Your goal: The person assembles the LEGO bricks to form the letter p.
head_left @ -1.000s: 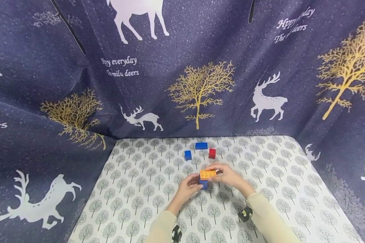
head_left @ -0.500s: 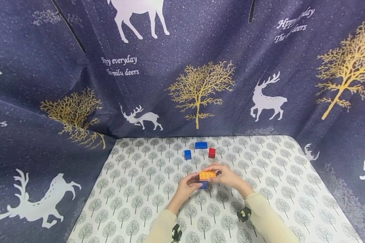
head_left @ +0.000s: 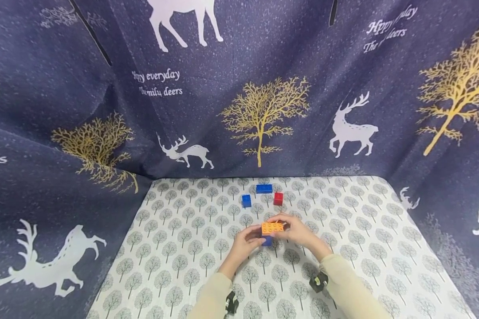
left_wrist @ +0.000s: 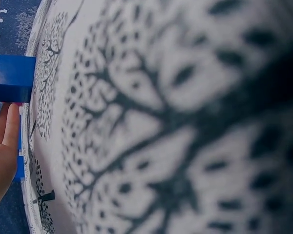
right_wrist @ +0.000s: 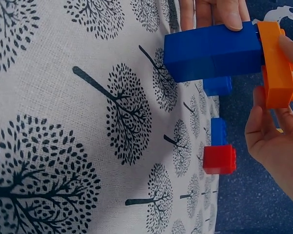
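Note:
A tall blue block stack [head_left: 266, 240] stands between the hands, its left side gripped by the left hand [head_left: 243, 245]. Across its top lies an orange brick [head_left: 272, 227] with round studs, overhanging to the right. The right hand [head_left: 298, 231] pinches this orange brick between thumb and fingers. In the right wrist view, the orange brick [right_wrist: 277, 68] meets the end of the blue stack [right_wrist: 215, 52], with a thin gap showing at one edge. Only part of the blue stack [left_wrist: 12, 75] shows in the left wrist view. Whether its base touches the table cannot be told.
Beyond the hands lie a small blue brick [head_left: 246, 200], a longer blue brick [head_left: 264, 188] and a red brick [head_left: 278, 199]. They rest apart on a tree-print tablecloth [head_left: 175, 266]. A dark deer-print curtain [head_left: 231, 133] hangs behind the table and along both sides.
Both hands keep their hold on the blue stack and orange brick, nearly in place. The head view has shifted slightly, so the loose bricks appear a little higher.

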Demonstrator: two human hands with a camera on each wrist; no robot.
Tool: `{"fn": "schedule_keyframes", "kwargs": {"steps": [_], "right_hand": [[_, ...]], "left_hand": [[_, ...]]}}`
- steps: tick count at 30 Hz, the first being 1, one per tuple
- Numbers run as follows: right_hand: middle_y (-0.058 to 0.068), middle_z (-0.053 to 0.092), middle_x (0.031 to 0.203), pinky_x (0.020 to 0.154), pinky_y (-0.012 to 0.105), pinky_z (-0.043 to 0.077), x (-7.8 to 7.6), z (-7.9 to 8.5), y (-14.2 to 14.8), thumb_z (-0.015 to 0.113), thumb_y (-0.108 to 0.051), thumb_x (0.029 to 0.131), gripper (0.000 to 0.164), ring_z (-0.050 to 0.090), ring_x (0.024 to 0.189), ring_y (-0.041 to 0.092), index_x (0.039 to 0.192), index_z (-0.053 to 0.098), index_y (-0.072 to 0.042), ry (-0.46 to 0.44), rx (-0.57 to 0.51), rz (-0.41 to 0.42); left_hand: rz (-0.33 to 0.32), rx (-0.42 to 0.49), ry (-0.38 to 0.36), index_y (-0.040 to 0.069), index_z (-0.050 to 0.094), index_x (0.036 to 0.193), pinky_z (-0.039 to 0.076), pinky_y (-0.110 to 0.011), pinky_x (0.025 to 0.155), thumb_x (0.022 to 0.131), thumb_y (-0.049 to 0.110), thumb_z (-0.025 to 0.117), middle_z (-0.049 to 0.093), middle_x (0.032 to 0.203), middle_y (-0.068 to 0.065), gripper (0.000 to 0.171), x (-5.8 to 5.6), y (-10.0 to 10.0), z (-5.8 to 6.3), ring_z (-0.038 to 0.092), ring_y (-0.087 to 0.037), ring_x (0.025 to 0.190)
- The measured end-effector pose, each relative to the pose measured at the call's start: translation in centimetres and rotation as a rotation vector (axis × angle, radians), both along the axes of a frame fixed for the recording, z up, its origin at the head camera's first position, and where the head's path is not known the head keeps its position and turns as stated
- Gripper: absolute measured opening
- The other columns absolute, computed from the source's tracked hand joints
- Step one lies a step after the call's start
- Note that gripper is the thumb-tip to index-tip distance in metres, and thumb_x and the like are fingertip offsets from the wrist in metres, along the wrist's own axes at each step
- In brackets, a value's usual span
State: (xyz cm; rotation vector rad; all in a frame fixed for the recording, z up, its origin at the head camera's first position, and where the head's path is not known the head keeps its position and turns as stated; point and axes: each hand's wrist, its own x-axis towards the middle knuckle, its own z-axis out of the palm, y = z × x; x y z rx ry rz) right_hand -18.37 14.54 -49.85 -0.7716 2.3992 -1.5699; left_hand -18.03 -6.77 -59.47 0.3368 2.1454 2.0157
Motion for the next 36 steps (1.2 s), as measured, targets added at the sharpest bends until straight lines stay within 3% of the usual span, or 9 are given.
{"fn": "schedule_keyframes", "kwargs": {"steps": [9, 17, 22, 26, 36], "right_hand": [[0.023, 0.059, 0.11, 0.078, 0.034, 0.052, -0.1, -0.3, -0.1, 0.072, 0.0, 0.081, 0.037, 0.055, 0.094, 0.034, 0.116, 0.063, 0.005, -0.02, -0.011, -0.011], [0.012, 0.063, 0.115, 0.079, 0.029, 0.05, -1.5, -3.3, 0.1, 0.075, -0.012, 0.081, 0.035, 0.055, 0.097, 0.023, 0.116, 0.068, -0.007, 0.012, 0.044, -0.042], [0.008, 0.064, 0.118, 0.087, 0.039, 0.049, -1.9, -3.8, 0.2, 0.076, -0.021, 0.082, 0.037, 0.055, 0.105, 0.026, 0.116, 0.068, -0.012, 0.022, 0.042, -0.029], [0.007, 0.062, 0.12, 0.091, 0.048, 0.048, -1.8, -3.8, 0.2, 0.077, -0.02, 0.08, 0.038, 0.054, 0.108, 0.029, 0.117, 0.068, -0.014, 0.004, 0.028, -0.05], [0.005, 0.063, 0.119, 0.086, 0.034, 0.05, -1.9, -4.1, 0.3, 0.077, -0.021, 0.08, 0.038, 0.054, 0.106, 0.023, 0.117, 0.069, -0.016, -0.001, 0.033, -0.066]], "left_hand": [[0.012, -0.001, -0.06, 0.008, 0.058, 0.128, 0.052, -0.026, 0.093, 0.083, 0.012, 0.073, 0.063, 0.122, -0.013, 0.048, 0.0, 0.0, -0.1, 0.062, -0.026, 0.108], [-0.001, -0.021, -0.029, 0.009, 0.059, 0.127, 0.051, -0.023, 0.094, 0.083, 0.013, 0.074, 0.063, 0.122, -0.011, 0.047, 0.0, -0.1, 0.0, 0.061, -0.025, 0.111], [-0.003, -0.018, 0.0, 0.006, 0.058, 0.128, 0.052, -0.024, 0.093, 0.083, 0.01, 0.073, 0.062, 0.124, -0.015, 0.047, -0.2, 0.1, 0.1, 0.06, -0.028, 0.112], [0.0, -0.012, -0.004, 0.006, 0.058, 0.128, 0.051, -0.024, 0.094, 0.083, 0.011, 0.074, 0.062, 0.124, -0.015, 0.048, -0.2, 0.1, 0.2, 0.06, -0.027, 0.113], [0.001, 0.0, -0.009, 0.007, 0.058, 0.128, 0.051, -0.024, 0.094, 0.084, 0.013, 0.074, 0.062, 0.123, -0.013, 0.047, -0.2, -0.1, -0.1, 0.061, -0.026, 0.111]]}}
